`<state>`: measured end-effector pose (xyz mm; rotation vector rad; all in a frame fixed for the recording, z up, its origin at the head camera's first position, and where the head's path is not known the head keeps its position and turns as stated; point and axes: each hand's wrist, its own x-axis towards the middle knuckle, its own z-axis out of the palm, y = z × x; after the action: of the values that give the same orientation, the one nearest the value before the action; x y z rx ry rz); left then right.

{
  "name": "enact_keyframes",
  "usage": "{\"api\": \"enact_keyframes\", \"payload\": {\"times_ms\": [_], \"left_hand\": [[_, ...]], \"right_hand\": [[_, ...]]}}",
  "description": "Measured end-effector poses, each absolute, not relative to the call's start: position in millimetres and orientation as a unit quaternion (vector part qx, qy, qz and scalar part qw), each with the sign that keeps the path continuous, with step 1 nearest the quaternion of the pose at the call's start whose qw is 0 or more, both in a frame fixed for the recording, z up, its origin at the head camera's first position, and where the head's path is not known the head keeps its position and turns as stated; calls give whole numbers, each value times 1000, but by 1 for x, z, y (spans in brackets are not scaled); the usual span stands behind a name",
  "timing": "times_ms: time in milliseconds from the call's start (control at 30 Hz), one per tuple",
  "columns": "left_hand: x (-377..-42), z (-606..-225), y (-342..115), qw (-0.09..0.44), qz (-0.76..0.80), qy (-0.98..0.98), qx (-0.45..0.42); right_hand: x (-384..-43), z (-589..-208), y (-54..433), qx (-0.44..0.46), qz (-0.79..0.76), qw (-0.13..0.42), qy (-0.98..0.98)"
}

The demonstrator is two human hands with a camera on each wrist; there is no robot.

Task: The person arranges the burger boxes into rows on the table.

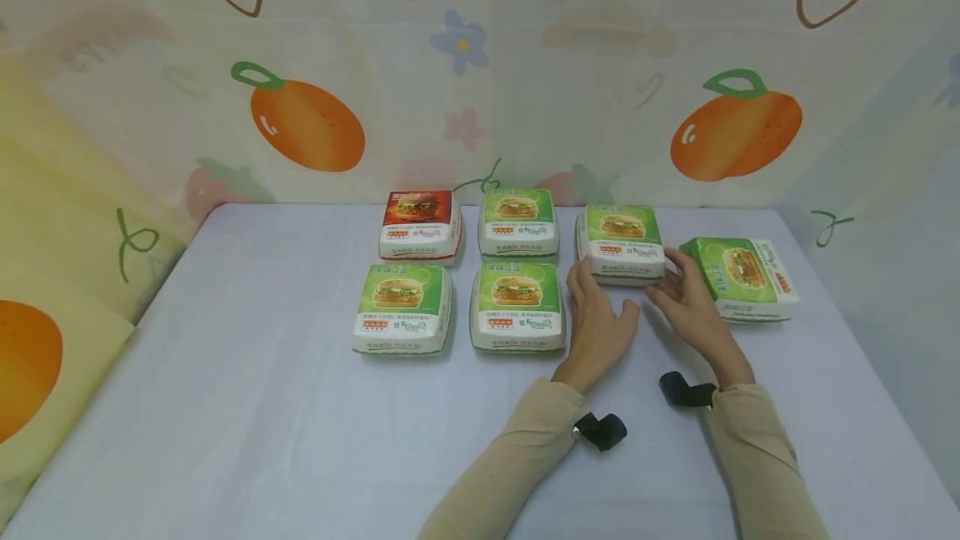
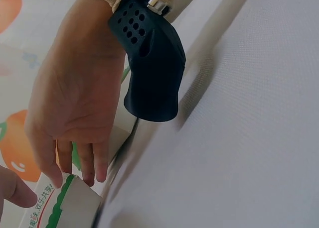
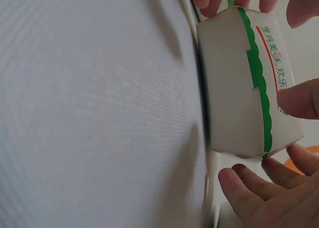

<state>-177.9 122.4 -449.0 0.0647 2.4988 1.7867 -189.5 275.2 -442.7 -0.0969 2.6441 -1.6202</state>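
Note:
A green-and-white burger box (image 1: 621, 232) stands upright on the white table between the two hands. My left hand (image 1: 600, 325) is at its left front corner, the fingers fairly straight and their tips right at the box's side. My right hand (image 1: 696, 313) is at the box's right side with the fingers spread. In the right wrist view the right thumb (image 3: 299, 99) overlaps the front of the box (image 3: 232, 88), and the fingers are close to its end wall. The left wrist view shows the left fingers reaching down to the box's edge (image 2: 75, 208).
To the right lies a turned green burger box (image 1: 744, 277). Left of the hands are a red burger box (image 1: 420, 227) and green boxes at the back (image 1: 517, 223), front middle (image 1: 517, 307) and front left (image 1: 402, 308). A fruit-print cloth (image 1: 525, 65) hangs behind the table.

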Motion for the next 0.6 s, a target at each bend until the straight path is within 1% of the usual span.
{"api": "enact_keyframes", "payload": {"times_ms": [300,600], "left_hand": [[-179,-452,122,24,581,813,24],[-180,-452,120,33,575,817,35]], "right_hand": [[-189,-442,274,-35,-505,16,862],[-189,-443,273,-32,-512,28,858]]}}
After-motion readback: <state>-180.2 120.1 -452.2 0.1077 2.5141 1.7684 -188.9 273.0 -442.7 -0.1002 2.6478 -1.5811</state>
